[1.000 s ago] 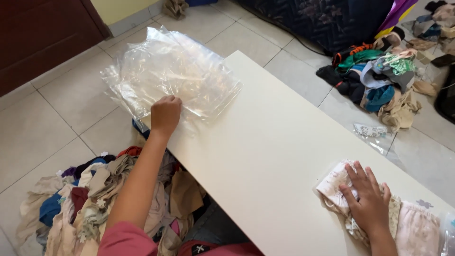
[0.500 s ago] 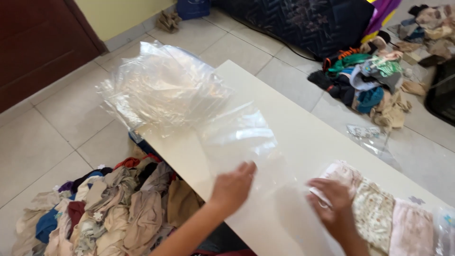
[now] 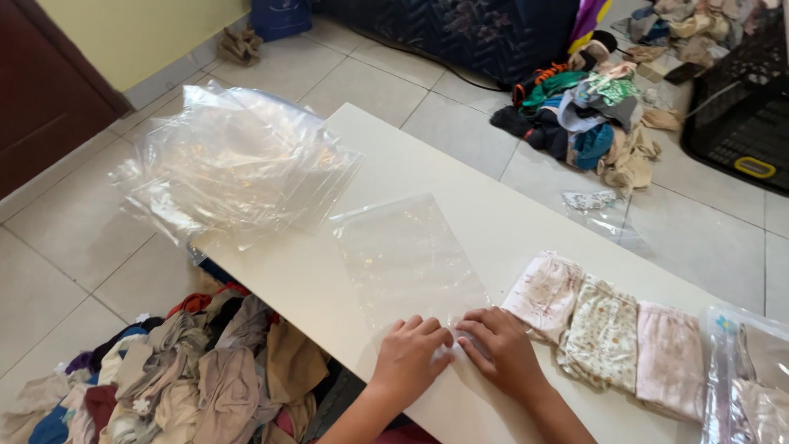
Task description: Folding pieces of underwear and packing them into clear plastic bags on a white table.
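I see a clear plastic bag (image 3: 407, 259) lying flat on the white tabletop (image 3: 493, 214), long axis running from the near edge away from me, tilted a bit left; far short end shows a raised lip. Left hand (image 3: 411, 355) and right hand (image 3: 501, 349) sit side by side at its near end, fingers curled and pinching the bag's near edge, fingertips nearly touching.

Upper left, a loose stack of clear bags (image 3: 234, 164) overhangs the table's far-left corner. Right of my hands, three folded garments (image 3: 608, 329) in a row: pale w/ red print, cream floral, pink. At far right, packed bags (image 3: 752, 374) w/ cloth inside.

On the floor: clothes heap (image 3: 181, 370) at lower left, another heap (image 3: 588, 123) beyond the table, black crate (image 3: 740, 107) top right.
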